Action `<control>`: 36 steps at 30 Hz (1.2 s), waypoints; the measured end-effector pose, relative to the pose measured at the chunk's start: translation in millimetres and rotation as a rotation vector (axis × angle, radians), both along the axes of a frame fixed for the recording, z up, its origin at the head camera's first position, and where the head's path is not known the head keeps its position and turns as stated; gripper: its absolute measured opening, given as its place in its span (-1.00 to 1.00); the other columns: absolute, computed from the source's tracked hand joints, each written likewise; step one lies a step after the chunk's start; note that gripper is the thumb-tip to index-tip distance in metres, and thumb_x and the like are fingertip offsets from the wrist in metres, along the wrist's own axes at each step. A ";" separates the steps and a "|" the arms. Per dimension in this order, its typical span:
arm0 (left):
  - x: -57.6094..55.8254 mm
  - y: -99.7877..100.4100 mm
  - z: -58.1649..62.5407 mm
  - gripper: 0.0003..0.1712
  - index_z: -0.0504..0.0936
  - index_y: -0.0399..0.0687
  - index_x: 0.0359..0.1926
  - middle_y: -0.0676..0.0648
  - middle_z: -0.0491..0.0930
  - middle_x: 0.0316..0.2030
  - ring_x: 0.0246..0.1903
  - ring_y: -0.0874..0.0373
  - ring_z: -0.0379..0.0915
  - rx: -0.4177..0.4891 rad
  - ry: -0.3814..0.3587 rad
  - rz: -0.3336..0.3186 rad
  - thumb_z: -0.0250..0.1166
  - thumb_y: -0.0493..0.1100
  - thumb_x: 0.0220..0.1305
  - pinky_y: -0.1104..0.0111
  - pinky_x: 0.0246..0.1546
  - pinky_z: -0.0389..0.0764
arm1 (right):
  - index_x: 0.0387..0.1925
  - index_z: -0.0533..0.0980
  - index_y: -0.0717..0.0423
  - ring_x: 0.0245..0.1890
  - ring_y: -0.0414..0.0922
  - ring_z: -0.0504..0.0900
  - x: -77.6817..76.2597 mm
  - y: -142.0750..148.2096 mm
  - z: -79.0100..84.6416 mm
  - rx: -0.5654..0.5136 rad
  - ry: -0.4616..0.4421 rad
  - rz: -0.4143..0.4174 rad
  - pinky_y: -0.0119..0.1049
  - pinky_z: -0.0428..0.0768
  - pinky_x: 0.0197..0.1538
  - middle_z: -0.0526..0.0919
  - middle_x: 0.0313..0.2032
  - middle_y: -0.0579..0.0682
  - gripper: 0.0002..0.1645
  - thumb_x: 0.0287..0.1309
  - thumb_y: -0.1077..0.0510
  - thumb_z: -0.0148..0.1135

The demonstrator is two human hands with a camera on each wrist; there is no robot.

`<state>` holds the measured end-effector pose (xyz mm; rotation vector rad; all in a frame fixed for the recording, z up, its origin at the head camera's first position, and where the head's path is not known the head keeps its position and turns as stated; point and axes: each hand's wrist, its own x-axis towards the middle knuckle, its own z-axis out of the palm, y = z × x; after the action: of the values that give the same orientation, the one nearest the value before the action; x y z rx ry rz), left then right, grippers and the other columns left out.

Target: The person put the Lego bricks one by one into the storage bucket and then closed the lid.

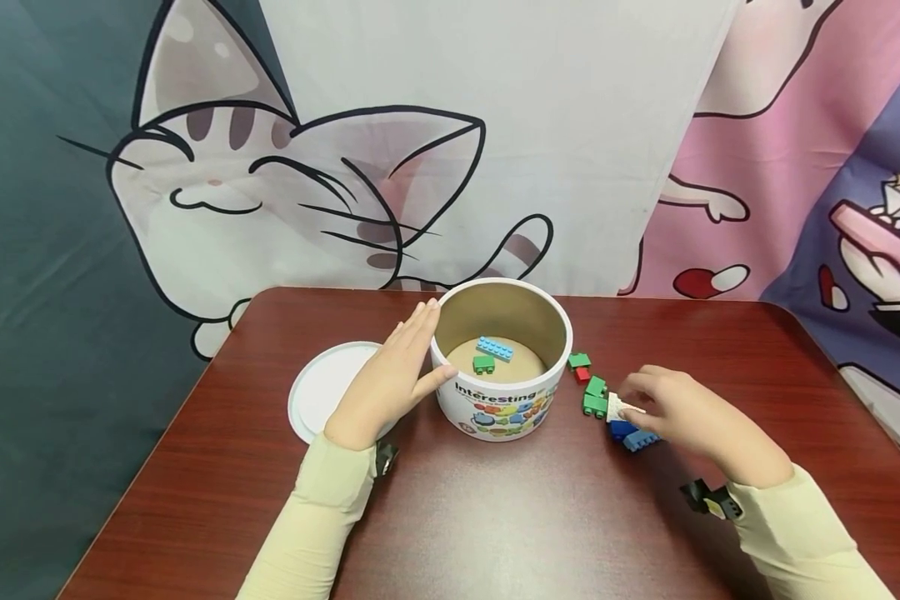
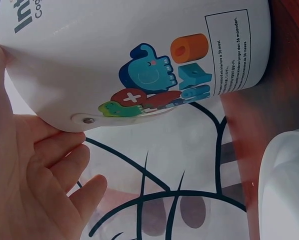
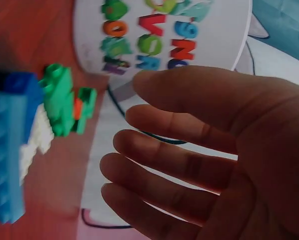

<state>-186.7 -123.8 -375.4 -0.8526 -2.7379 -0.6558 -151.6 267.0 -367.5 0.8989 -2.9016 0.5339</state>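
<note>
A white printed bucket [image 1: 506, 400] stands upright on the table, with a light blue brick [image 1: 495, 348] and a green brick [image 1: 483, 364] on its inner floor. My left hand [image 1: 390, 375] rests against the bucket's left side and rim, fingers mostly straight in the head view. Over a row of toy bricks to the right hovers my right hand [image 1: 675, 408]. In the right wrist view its fingers curve loosely around nothing. Nearest it are a white brick [image 1: 618, 407], a dark blue brick [image 3: 24, 95] and a lighter blue brick [image 3: 7, 155]; green bricks [image 1: 594, 405] sit beside them.
A round white lid [image 1: 315, 387] lies left of the bucket, partly behind the left hand. Farther back along the row are a red brick [image 1: 582, 375] and another green brick [image 1: 579, 361]. The brown table [image 1: 495, 517] ends at a cartoon-printed cloth [image 1: 600, 167].
</note>
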 end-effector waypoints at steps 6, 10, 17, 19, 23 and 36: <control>-0.1 0.4 -0.7 -0.04 0.00 -0.23 0.59 -0.13 -0.01 0.58 0.57 0.03 -0.17 0.003 -0.004 0.002 0.19 0.19 0.46 0.09 0.54 -0.01 | -0.35 0.61 0.10 -0.40 -0.14 0.62 3.1 10.9 -13.5 0.033 -0.055 0.009 -0.26 0.65 -0.32 0.59 -0.35 -0.09 -0.74 -0.06 0.27 0.58; -0.3 0.7 -1.0 -0.04 0.00 -0.23 0.59 -0.13 -0.01 0.58 0.58 0.05 -0.19 0.001 -0.005 0.000 0.19 0.19 0.46 0.09 0.54 -0.01 | -0.38 0.60 0.09 -0.39 -0.12 0.63 4.8 17.5 -22.8 0.064 -0.077 -0.001 -0.22 0.68 -0.31 0.59 -0.34 -0.07 -0.68 -0.15 0.26 0.64; -0.5 0.9 -1.4 -0.03 -0.01 -0.22 0.60 -0.13 -0.02 0.59 0.58 0.06 -0.20 0.005 -0.018 0.003 0.18 0.20 0.47 0.10 0.55 -0.03 | -0.39 0.60 0.08 -0.38 -0.19 0.48 7.0 21.0 -30.7 0.109 -0.091 -0.031 -0.28 0.62 -0.33 0.55 -0.38 -0.13 -0.66 -0.18 0.26 0.66; -0.4 0.9 -1.3 -0.03 -0.01 -0.22 0.60 -0.14 -0.01 0.59 0.58 0.06 -0.20 0.008 -0.022 0.003 0.18 0.20 0.47 0.11 0.55 -0.04 | -0.40 0.60 0.06 -0.38 -0.21 0.48 7.0 20.8 -32.1 0.115 -0.084 -0.029 -0.30 0.61 -0.34 0.54 -0.39 -0.16 -0.66 -0.17 0.26 0.66; -0.6 1.0 -1.8 -0.03 -0.01 -0.22 0.60 -0.15 -0.01 0.59 0.58 0.06 -0.20 0.011 -0.019 0.004 0.18 0.19 0.47 0.12 0.55 -0.04 | -0.41 0.59 0.05 -0.39 -0.21 0.47 6.8 21.9 -33.9 0.125 -0.085 -0.021 -0.29 0.60 -0.34 0.53 -0.40 -0.18 -0.66 -0.18 0.26 0.66; -0.4 1.1 -0.4 -0.04 -0.02 -0.22 0.60 -0.14 -0.02 0.59 0.58 0.06 -0.21 0.013 -0.021 0.004 0.18 0.19 0.47 0.13 0.55 -0.05 | -0.39 0.57 0.03 -0.40 -0.21 0.43 11.8 20.7 -35.0 0.135 -0.158 -0.039 -0.32 0.55 -0.36 0.50 -0.41 -0.20 -0.67 -0.13 0.25 0.64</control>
<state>-187.1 -122.7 -375.8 -0.8427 -2.7503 -0.6844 -139.8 287.7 -402.5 0.8496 -3.1236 0.4293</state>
